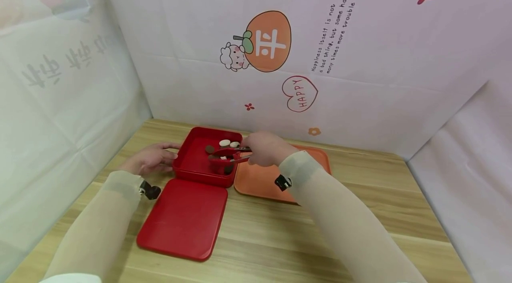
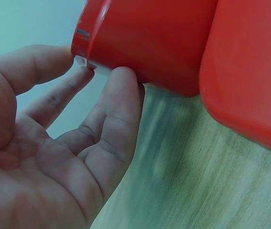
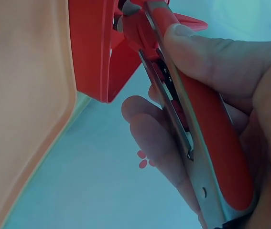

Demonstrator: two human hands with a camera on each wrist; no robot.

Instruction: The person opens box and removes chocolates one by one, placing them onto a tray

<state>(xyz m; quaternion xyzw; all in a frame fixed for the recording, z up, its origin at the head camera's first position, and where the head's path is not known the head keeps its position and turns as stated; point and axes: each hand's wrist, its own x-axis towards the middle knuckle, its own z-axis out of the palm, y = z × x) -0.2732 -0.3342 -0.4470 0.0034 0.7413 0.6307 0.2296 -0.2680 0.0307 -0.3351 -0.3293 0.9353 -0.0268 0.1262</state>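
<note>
My right hand (image 1: 266,149) grips metal kitchen tongs (image 3: 192,114) with red handle pads. Their red tips (image 1: 219,157) reach down into a red rectangular box (image 1: 192,158), among several small rounded pieces (image 1: 225,143), white and dark brown. I cannot tell whether the tongs pinch one of them. On the box's left, my left hand (image 1: 154,159) rests its fingertips against the outer wall; in the left wrist view its thumb meets the rim near a corner, with other fingertips at the lower side and the palm off the box.
A flat red lid (image 1: 184,221) lies in front of the box, close against it. To the right, under my right hand, sits an orange tray (image 1: 260,185). Printed white cloth (image 1: 360,109) stands behind and at both sides of the wooden table (image 1: 272,238).
</note>
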